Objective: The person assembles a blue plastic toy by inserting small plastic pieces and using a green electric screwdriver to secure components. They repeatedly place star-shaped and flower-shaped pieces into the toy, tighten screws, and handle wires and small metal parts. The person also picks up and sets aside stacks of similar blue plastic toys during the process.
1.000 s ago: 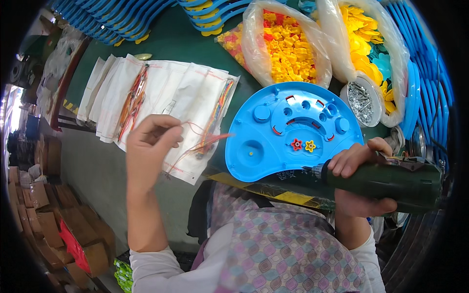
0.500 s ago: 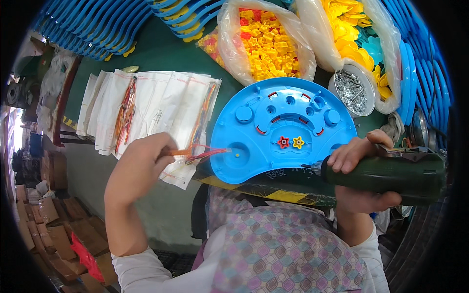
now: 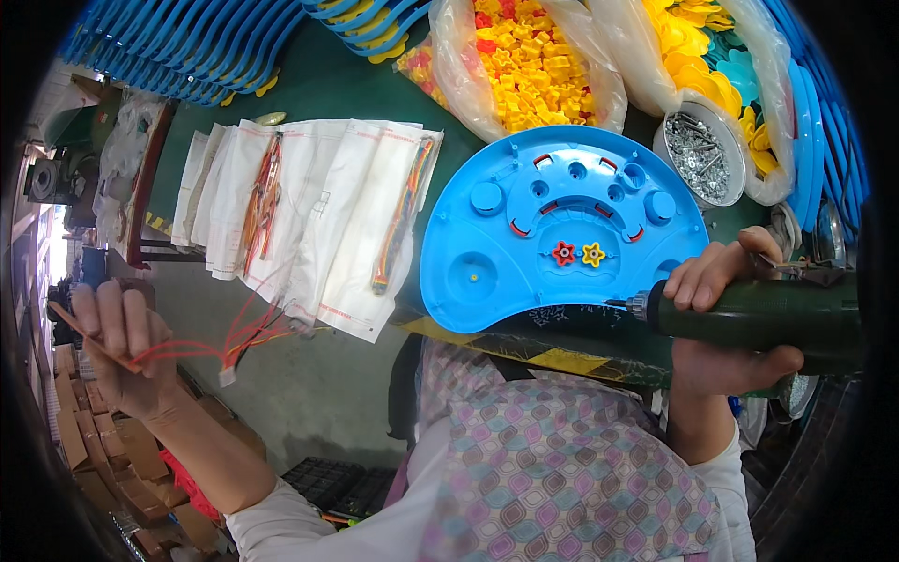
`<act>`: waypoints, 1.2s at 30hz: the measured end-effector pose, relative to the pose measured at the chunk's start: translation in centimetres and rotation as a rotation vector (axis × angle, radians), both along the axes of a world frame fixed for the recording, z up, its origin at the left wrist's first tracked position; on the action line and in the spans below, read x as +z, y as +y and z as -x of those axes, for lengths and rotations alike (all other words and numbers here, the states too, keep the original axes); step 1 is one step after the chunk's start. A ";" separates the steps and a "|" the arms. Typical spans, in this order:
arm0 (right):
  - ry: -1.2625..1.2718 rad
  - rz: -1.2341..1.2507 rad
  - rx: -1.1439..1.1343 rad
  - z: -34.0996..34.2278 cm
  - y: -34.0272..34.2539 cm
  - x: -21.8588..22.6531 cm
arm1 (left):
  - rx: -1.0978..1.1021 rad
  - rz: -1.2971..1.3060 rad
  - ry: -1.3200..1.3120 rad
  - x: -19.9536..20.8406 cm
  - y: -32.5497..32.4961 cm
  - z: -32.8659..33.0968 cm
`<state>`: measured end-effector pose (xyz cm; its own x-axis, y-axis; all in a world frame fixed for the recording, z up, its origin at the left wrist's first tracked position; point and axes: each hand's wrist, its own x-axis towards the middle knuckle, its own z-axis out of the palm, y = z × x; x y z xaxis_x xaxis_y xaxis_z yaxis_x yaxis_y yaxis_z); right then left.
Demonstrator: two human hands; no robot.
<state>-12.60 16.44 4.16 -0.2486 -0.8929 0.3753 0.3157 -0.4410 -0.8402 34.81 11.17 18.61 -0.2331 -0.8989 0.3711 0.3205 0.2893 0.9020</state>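
Out at the far left, my left hand [image 3: 131,351] pinches a narrow orange-brown circuit board [image 3: 86,337]. Red and dark wires [image 3: 245,343] trail from it to the right, with a small white connector [image 3: 228,377] hanging among them. On the right, my right hand [image 3: 716,314] is wrapped round a dark green electric screwdriver [image 3: 763,317], its bit pointing left beside the front edge of a blue curved plastic panel [image 3: 562,281]. A red star piece [image 3: 563,254] and a yellow star piece [image 3: 593,255] sit in the panel's middle recess.
White packaging sheets [image 3: 309,215] with wire bundles lie left of the panel. Behind it stands a bag of yellow and red star pieces [image 3: 538,70]. A white bowl of screws [image 3: 700,155] is at the right. Blue curved frames [image 3: 187,47] line the back left; cartons [image 3: 131,450] lie on the floor.
My left hand has swung left, away from the panel, drawing the board and its wires off the sheets. My right hand still grips the screwdriver. The whole view has shifted slightly.
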 end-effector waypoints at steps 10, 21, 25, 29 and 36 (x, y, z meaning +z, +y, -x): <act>-0.029 0.071 -0.013 1.2 0.2 -0.4 | 0.103 -0.280 -0.790 -0.8 1.2 1.5; -0.101 0.047 0.001 0.9 0.0 0.3 | -0.059 0.221 -0.434 1.1 -1.8 5.6; -0.106 0.039 -0.020 1.5 0.0 0.5 | -0.160 -0.134 -0.552 -5.7 -2.5 14.4; -0.137 0.121 -0.047 2.0 -0.9 0.7 | -0.195 -0.208 -0.642 -12.4 -3.8 21.6; -0.033 0.191 -0.008 2.4 -1.4 0.6 | -0.210 -0.044 -0.848 -17.1 -4.0 26.9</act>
